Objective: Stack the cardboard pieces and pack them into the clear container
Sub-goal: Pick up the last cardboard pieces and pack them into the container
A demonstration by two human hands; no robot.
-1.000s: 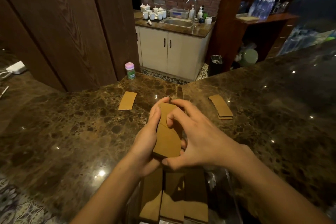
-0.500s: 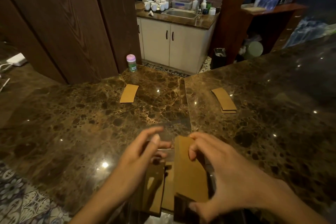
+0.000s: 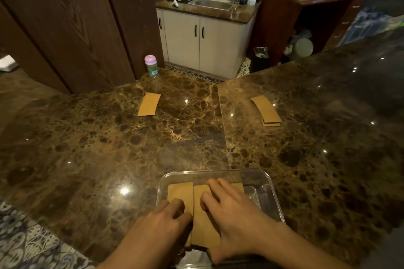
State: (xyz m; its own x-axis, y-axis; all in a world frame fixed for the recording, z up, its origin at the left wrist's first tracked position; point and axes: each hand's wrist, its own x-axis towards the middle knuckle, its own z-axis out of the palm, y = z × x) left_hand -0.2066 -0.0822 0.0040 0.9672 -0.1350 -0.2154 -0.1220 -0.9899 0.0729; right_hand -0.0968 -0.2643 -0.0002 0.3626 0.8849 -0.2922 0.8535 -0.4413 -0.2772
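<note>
Cardboard pieces (image 3: 180, 191) lie flat in the clear container (image 3: 270, 190) at the near edge of the marble counter (image 3: 87, 137): three show side by side, long axes running away from the person, the right one mostly hidden. The right hand (image 3: 231, 209) rests on them with fingers spread and nearly straight. The left hand (image 3: 166, 218) has bent fingers on the seam between the left and middle pieces; whether it grips an edge cannot be told. Farther off lie one single piece (image 3: 149, 104) on the left and one small stack (image 3: 265, 109) on the right, well apart.
</note>
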